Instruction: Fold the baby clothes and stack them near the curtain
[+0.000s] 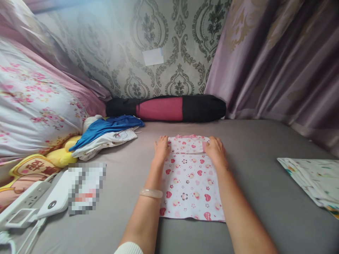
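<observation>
A white garment (pixel 189 187) printed with red hearts, flowers and small figures lies flat on the grey bed sheet, folded into a rectangle. Its far end is turned over into a band with pink trim at the top. My left hand (pixel 162 147) grips the left side of that band, thumb inward on the cloth. At the band's right side, my right hand (pixel 215 148) holds the cloth beside a small pink patch. The undersides of both hands are hidden.
To the left lie blue and white clothes (pixel 108 128), a yellow plush (pixel 59 157), a power strip (pixel 34 194), a white charger (pixel 57 192) and a blurred packet (pixel 87 190). Folded cloth (pixel 312 176) is at right. A black-and-red roll (pixel 161 108) lies by the wall.
</observation>
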Motion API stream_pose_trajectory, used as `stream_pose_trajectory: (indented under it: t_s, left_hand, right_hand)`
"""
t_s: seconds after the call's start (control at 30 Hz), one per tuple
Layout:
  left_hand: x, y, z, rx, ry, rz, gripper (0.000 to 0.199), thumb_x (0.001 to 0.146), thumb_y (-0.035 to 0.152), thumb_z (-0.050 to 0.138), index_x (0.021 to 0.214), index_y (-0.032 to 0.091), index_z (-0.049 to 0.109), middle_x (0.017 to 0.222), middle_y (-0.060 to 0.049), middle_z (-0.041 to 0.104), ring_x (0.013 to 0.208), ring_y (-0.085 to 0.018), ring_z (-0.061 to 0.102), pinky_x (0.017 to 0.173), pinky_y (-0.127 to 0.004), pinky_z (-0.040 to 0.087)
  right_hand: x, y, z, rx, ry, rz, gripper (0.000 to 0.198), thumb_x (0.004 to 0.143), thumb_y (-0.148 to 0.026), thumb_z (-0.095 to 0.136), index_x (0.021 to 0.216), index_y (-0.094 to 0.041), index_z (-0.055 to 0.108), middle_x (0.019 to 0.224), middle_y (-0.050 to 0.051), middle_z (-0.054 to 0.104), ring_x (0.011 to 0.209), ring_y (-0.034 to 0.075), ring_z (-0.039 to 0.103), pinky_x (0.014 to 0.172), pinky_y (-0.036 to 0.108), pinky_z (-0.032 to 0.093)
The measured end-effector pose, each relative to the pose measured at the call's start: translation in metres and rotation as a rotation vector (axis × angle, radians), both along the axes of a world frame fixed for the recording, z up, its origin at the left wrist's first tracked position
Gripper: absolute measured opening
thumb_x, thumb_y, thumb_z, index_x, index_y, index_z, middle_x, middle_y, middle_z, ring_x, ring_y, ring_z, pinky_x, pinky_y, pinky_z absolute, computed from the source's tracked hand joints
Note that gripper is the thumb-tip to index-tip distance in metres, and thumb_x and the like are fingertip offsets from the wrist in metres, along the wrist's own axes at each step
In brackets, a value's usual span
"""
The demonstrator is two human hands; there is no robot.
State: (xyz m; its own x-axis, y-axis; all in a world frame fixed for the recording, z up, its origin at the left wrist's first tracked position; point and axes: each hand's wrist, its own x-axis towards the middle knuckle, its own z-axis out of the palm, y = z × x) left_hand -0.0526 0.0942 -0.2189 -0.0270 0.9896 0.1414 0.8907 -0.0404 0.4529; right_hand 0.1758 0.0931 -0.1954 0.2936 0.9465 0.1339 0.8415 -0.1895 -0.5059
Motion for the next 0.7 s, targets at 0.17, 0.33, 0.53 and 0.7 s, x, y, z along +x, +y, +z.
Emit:
stream_pose_trajectory:
  t_s: [0.17,0.33,0.53,0.7]
  left_hand:
    - [0.035,-0.004,0.001,0.083,0.04,-0.151,0.056,0.082,0.005,0.036,0.135,0.022,0.043,0.145,-0.011,0.044,0.14,-0.024,0.03,0.114,-0.056,0.017]
    - [0.05,-0.006,-0.01,0.065,0.106,-0.214,0.044,0.09,0.014,0.033,0.132,0.021,0.045,0.147,-0.012,0.042,0.14,-0.025,0.03,0.113,-0.055,0.019]
    - [0.046,-0.001,-0.023,0.034,0.147,-0.199,0.042,0.093,0.02,0.031,0.133,0.019,0.043,0.147,-0.013,0.041,0.139,-0.027,0.031,0.114,-0.053,0.019]
    - [0.045,-0.002,-0.023,0.048,0.18,-0.153,0.041,0.094,0.025,0.031,0.132,0.019,0.044,0.148,-0.012,0.04,0.139,-0.026,0.032,0.114,-0.048,0.02]
  right_hand:
    - [-0.04,-0.004,-0.005,0.05,-0.201,0.41,0.043,0.094,-0.019,0.032,0.133,-0.017,0.051,0.14,0.013,0.049,0.13,0.026,0.041,0.107,0.044,0.03]
    - [-0.063,-0.011,-0.026,-0.018,-0.278,0.591,0.053,0.092,-0.016,0.028,0.144,-0.013,0.038,0.153,0.012,0.03,0.143,0.026,0.02,0.114,0.052,0.01]
    - [-0.064,-0.012,-0.035,-0.056,-0.269,0.561,0.053,0.095,-0.024,0.024,0.146,-0.017,0.037,0.154,0.009,0.03,0.142,0.026,0.021,0.114,0.052,0.009]
    - [-0.064,-0.011,-0.04,-0.046,-0.261,0.522,0.052,0.097,-0.029,0.023,0.145,-0.019,0.038,0.154,0.006,0.03,0.142,0.024,0.021,0.115,0.051,0.005]
